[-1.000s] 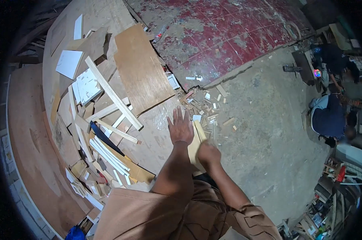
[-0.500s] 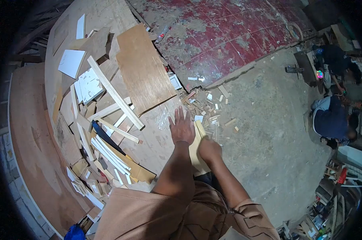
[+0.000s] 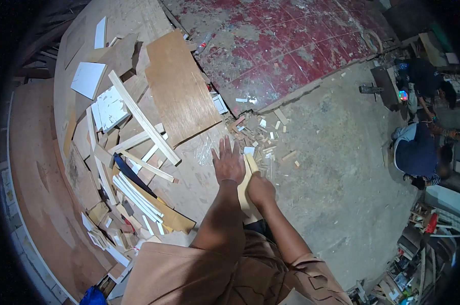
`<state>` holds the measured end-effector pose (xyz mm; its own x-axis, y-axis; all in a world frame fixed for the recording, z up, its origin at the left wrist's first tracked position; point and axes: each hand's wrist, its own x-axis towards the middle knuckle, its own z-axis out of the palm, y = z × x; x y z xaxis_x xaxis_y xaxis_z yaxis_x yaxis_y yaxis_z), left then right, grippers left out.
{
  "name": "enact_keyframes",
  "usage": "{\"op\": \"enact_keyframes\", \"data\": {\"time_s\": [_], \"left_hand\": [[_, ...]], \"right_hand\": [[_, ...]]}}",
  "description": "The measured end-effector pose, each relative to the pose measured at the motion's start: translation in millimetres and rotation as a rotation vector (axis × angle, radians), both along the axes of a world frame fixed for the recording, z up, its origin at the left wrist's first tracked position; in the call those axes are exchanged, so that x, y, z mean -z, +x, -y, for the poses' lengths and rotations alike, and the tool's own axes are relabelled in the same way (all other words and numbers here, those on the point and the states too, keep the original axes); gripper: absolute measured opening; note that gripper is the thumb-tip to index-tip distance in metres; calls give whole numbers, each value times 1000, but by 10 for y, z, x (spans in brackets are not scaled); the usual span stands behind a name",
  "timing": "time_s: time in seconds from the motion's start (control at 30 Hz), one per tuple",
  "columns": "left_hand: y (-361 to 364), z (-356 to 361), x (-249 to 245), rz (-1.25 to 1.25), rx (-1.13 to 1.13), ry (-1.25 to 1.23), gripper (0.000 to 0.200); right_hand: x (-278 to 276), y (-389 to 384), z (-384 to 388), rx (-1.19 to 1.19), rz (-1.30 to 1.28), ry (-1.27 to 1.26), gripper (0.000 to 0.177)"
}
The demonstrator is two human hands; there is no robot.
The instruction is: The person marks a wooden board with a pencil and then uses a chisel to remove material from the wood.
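Near the middle of the head view, my left hand (image 3: 229, 162) lies flat with its fingers stretched out, at the left edge of a pale yellow wooden piece (image 3: 247, 206). On the right side of that piece, my right hand (image 3: 261, 190) has its fingers curled; what they hold, if anything, is hidden. The piece runs from beyond my hands back to my lap. A brown plywood sheet (image 3: 181, 91) lies on the wooden work surface (image 3: 189, 178) beyond my left hand.
Wood strips (image 3: 144, 119), white boards (image 3: 89, 80) and white strips (image 3: 138, 198) lie to the left. Small offcuts (image 3: 265, 137) are scattered on the concrete floor (image 3: 331, 168) ahead. Two people (image 3: 418, 150) are at the far right.
The whole view has shifted slightly, with the surroundings a little further left. My left hand stays flat and my right hand stays curled beside the wooden piece.
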<state>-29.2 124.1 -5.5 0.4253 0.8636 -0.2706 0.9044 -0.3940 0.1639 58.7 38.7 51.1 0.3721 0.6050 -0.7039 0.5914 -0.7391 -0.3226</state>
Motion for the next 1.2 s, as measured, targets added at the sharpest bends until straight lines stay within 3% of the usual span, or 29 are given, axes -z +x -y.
{"op": "enact_keyframes", "data": {"time_s": [0.1, 0.17, 0.27, 0.33, 0.43, 0.7, 0.8, 1.2], "left_hand": [[-17, 45, -7, -3, 1, -29, 57], [-28, 22, -2, 5, -7, -23, 57], [-27, 44, 4, 62, -4, -8, 58], [-37, 34, 9, 43, 1, -18, 58], [-23, 26, -7, 1, -2, -30, 56], [-14, 34, 6, -23, 11, -17, 55], [-4, 28, -22, -56, 21, -20, 55], [27, -27, -34, -66, 112, -31, 54]], "right_hand": [[-500, 30, 425, -125, -65, -72, 30], [-873, 31, 536, -102, -43, -256, 24], [-1126, 36, 366, -17, -13, -271, 25], [-696, 35, 316, -97, -58, -141, 27], [-74, -17, -131, 8, -14, -67, 26], [-58, -15, 59, -36, 64, 77, 25], [-133, 6, 34, -165, 120, 151, 22], [-308, 7, -311, -93, 80, 75, 25]]}}
